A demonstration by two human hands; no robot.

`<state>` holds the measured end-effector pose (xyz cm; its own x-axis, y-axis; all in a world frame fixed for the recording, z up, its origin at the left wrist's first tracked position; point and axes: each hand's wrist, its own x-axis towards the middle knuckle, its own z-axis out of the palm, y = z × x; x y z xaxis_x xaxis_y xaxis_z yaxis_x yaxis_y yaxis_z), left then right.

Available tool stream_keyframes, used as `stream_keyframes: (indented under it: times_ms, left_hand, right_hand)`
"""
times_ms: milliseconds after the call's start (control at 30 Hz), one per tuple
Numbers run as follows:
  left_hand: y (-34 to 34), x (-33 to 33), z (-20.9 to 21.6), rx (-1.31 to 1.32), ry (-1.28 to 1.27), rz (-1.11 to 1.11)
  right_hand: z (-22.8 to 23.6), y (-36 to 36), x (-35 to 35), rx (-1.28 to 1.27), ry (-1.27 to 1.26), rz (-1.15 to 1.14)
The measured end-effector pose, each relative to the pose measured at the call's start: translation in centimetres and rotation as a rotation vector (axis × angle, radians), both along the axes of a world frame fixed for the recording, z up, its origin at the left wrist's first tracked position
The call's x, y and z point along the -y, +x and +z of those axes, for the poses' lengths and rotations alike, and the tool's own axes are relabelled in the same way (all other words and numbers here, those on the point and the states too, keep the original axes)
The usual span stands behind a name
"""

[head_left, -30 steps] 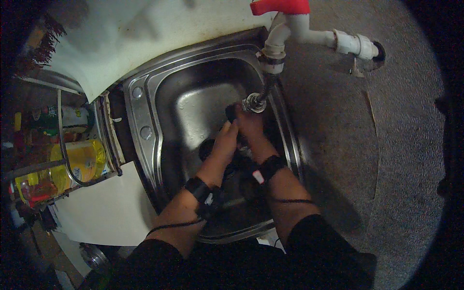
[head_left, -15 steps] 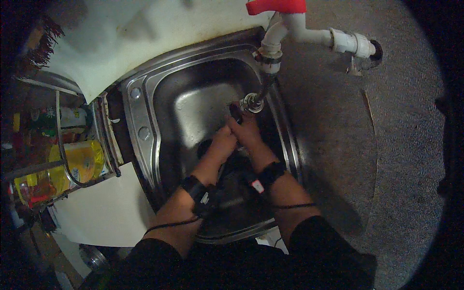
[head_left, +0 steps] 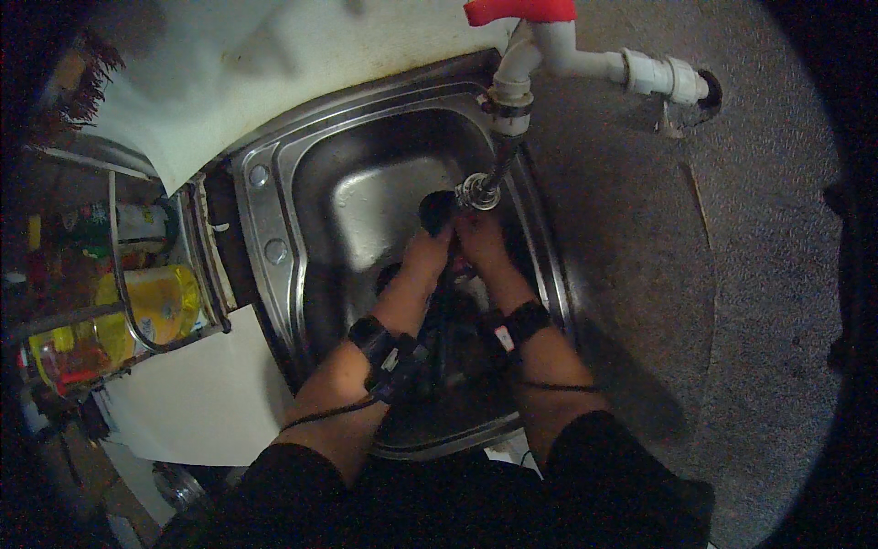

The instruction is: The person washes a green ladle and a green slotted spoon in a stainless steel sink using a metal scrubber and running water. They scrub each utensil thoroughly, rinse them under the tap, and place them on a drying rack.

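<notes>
Over the last second both hands had stayed under the tap's metal spout point(head_left: 479, 190), the small dark object point(head_left: 437, 210) shifting slightly leftward, so rinsing looked ongoing. The left hand point(head_left: 428, 256) was grasping that rounded, matte object at 12 o'clock of the dull steel sink point(head_left: 274, 210); the right hand point(head_left: 483, 242) curled against it, grip unclear
</notes>
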<state>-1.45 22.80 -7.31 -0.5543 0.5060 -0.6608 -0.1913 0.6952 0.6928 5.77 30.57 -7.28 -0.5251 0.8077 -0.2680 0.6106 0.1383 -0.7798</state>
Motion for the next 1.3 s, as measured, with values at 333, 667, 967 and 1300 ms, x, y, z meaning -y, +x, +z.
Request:
stream_keyframes:
  times_ms: [333,667,967,1300]
  left_hand:
    - [-0.5,-1.4,3.2,-0.315,0.510,-0.088]
    - [-0.6,-0.9,2.8,0.111,0.595,0.175]
    - [0.7,0.1,0.4,0.307,0.350,0.095]
    - [2.5,4.2,2.3,0.625,0.214,0.177]
  right_hand:
    - [0.0,2.7,-2.1,0.173,-0.329,0.025]
    - [3.1,1.2,0.1,-0.033,0.065,0.007]
    - [0.4,-0.4,-1.6,0.092,0.131,-0.074]
    - [-4.1,-1.1,0.1,-0.181,0.548,0.032]
